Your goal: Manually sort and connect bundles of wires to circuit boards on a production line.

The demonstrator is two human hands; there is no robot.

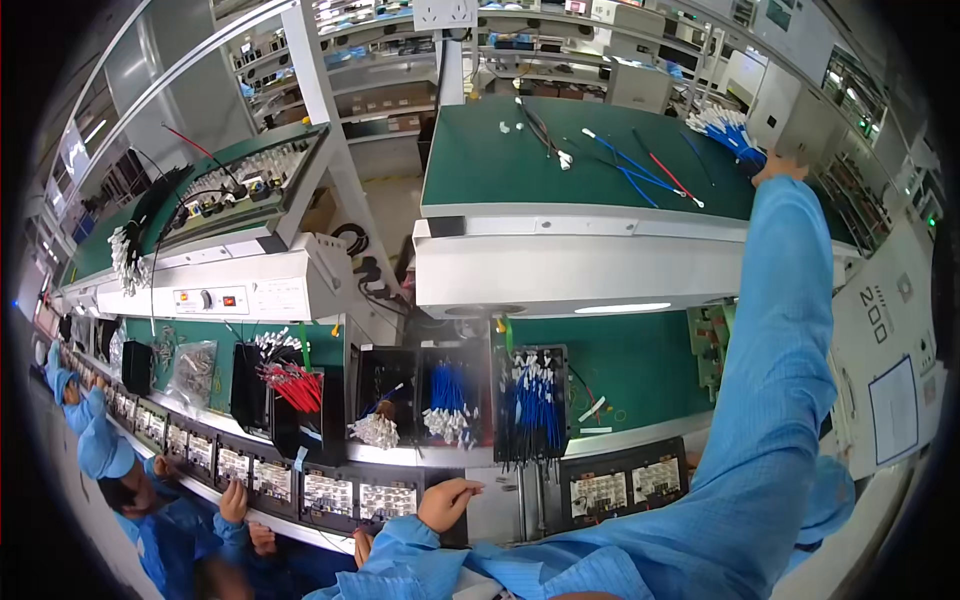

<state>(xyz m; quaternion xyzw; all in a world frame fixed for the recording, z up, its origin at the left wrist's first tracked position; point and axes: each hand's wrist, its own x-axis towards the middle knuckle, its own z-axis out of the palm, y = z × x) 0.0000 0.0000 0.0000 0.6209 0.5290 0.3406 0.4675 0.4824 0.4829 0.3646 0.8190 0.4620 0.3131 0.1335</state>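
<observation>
My right arm, in a blue sleeve, stretches far up to the green upper shelf. There my right hand is closed at the near end of a bundle of blue wires with white connectors; its fingertips are partly hidden. My left hand hovers low over the conveyor's edge, fingers loosely bent, with nothing visible in it. Just left of it lies a black tray holding pale circuit boards. Another black tray of boards sits to its right. Loose blue and red wires lie on the upper shelf.
Black bins hold red wires, blue wires and more blue wires. A clear plastic bag lies farther left. Co-workers in blue work along the tray line, one person's hand near the trays. A white panel stands right.
</observation>
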